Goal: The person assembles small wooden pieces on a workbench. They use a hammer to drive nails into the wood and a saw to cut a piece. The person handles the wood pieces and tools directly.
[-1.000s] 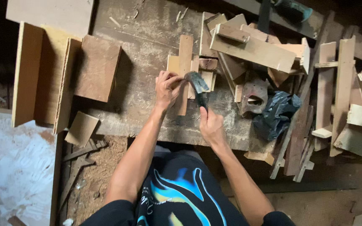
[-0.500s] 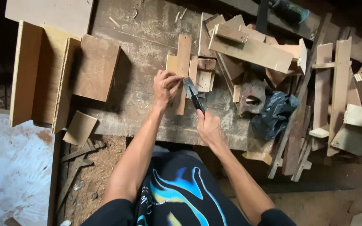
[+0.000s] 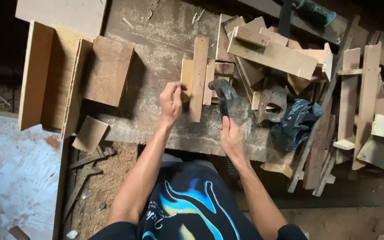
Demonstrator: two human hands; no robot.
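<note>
My right hand (image 3: 231,136) grips the handle of a hammer (image 3: 222,91), whose dark metal head is raised just right of a long wooden slat (image 3: 198,78). That slat lies upright across two shorter pale pieces (image 3: 186,75) on the worn workbench (image 3: 156,58). My left hand (image 3: 171,101) rests against the left edge of the slat and the pale piece, fingers pinched there; whether a nail is between them is too small to tell.
A pile of wood offcuts (image 3: 272,53) covers the bench's right side, with a black plastic bag (image 3: 295,122) and a metal block (image 3: 272,104). Boards (image 3: 107,71) lean at the left. Sawdust and scraps lie on the floor (image 3: 107,178).
The hammer head has swung down and up beside the slat; it now sits slightly further right. My left hand stays at the slat's left edge.
</note>
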